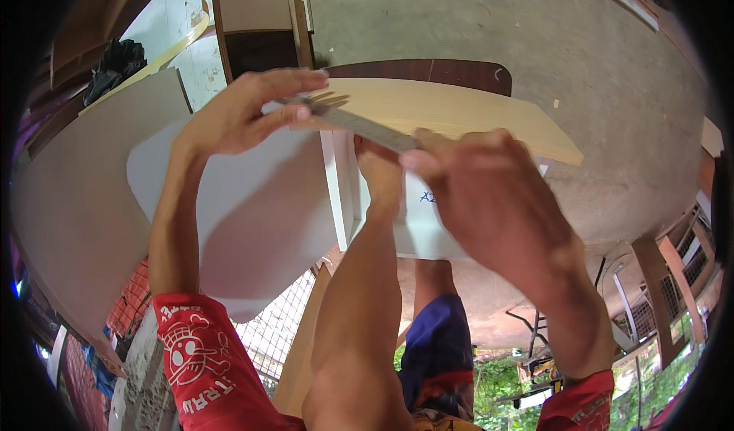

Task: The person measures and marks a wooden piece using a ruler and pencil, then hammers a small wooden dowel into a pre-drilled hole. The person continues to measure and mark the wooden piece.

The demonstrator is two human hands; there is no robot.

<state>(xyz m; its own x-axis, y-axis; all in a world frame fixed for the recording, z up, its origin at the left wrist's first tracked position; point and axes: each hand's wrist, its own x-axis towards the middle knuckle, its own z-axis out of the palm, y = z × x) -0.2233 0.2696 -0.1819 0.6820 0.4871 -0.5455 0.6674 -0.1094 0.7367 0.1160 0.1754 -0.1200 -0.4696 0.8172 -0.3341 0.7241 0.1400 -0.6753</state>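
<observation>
A long, flat, grey metal file (367,127) slants across the upper edge of a pale wood-coloured panel (451,110). At its far left end, my left hand (248,110) has closed thumb and fingers on the tip. My right hand (489,190), blurred by motion, is wrapped round the other end, hiding whatever handle is there. White panels (340,194) stand below the wood-coloured one, joined to it or pressed against it; I cannot tell which. My bare foot (378,167) rests at the white panels, under the file.
A large white board (267,224) leans at the left. Behind the work lies a dark brown panel (428,73) on the concrete floor (428,26). A black plastic bag (115,68) sits at the far left. Lengths of wood (661,293) stand at the right.
</observation>
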